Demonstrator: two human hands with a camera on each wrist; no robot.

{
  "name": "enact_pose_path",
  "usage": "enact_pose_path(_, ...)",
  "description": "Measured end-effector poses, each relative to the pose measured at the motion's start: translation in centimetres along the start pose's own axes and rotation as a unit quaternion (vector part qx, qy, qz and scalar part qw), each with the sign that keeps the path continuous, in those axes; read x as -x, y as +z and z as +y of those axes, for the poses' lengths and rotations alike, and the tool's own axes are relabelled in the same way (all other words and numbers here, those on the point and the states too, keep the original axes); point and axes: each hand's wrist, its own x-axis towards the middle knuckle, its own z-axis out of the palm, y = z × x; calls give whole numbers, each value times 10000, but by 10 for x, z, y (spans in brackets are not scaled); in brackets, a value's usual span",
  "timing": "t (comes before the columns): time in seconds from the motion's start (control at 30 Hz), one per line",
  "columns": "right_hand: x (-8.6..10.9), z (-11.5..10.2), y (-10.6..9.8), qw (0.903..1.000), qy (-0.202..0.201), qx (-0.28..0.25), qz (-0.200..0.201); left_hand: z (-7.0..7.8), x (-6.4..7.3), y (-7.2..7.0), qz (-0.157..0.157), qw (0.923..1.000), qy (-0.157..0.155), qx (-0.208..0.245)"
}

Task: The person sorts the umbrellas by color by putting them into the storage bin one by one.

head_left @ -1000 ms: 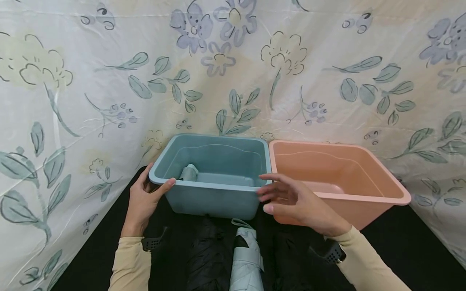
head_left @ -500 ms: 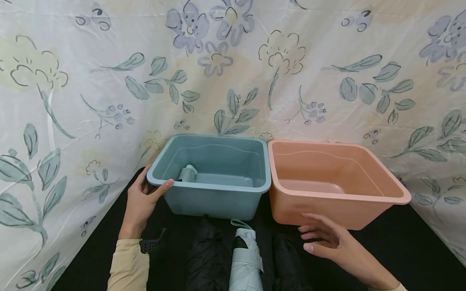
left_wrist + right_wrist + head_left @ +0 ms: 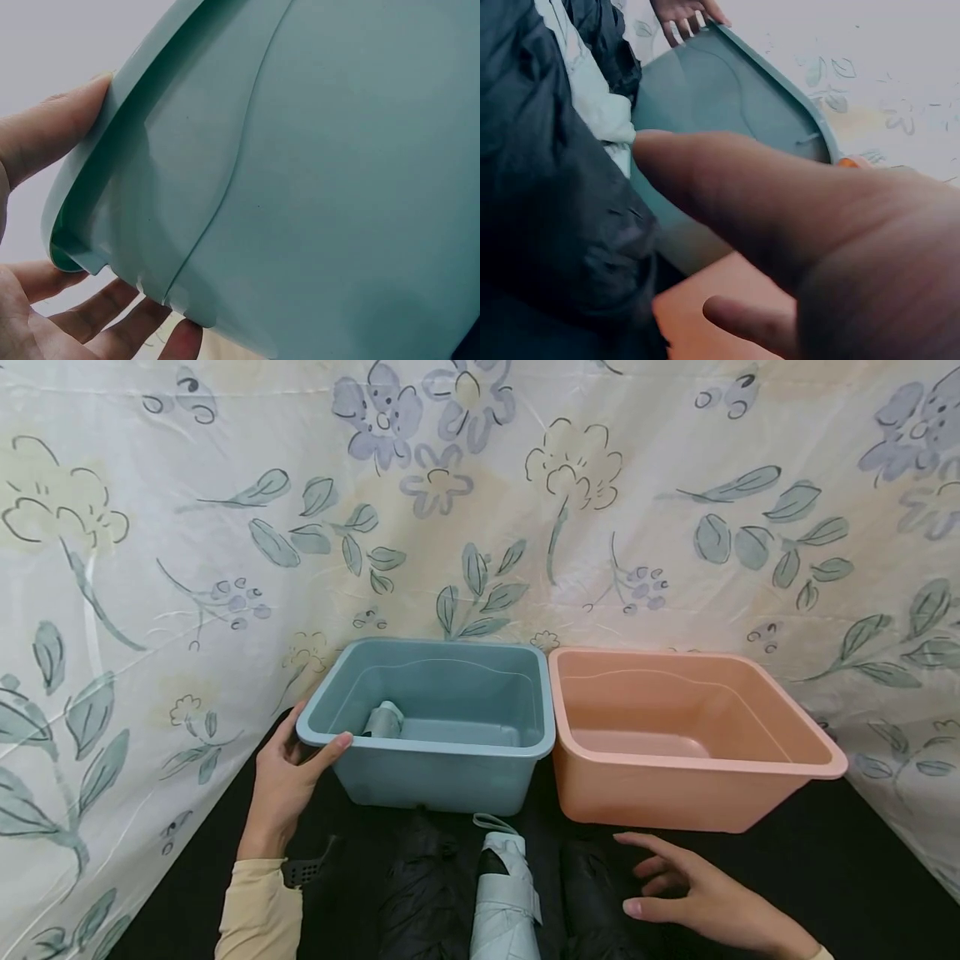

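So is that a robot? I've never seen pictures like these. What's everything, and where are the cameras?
No robot, just a person's left hand and right hand, both bare. The widest picture comes from a camera on the head; the other two come from one on each wrist. On the black surface stand a blue bin and an orange bin. In front, what looks like a pale folded umbrella lies between a left dark bundle and a right dark bundle. A grey-green thing lies inside the blue bin; I can't tell what. The left hand grips the blue bin at its near left corner. The right hand holds nothing, near the right dark bundle.
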Motion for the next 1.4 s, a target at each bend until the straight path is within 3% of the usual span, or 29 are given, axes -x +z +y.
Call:
enact_pose_path(0.17, -3, 3, 10, 9996, 181, -8, -201, 0, 1, 0, 14, 9999, -47, -90)
enact_pose_path(0.43, -7, -1, 24, 9985, 26, -295, -464, 0, 1, 0, 46, 10000, -39, -77)
enact_pose_path(0.73, -8, -6, 44, 9991, 271, -48, -321, 0, 1, 1, 75, 9999, -12, -113)
enact_pose_path(1.07, -15, -4, 62, 9976, -344, 594, 101, 0, 2, 3, 93, 9999, -16, -102)
enact_pose_path(1.4, -16, 0, 78, 9850, -880, 1406, 481, 1, 2, 3, 91, 9999, -67, -89)
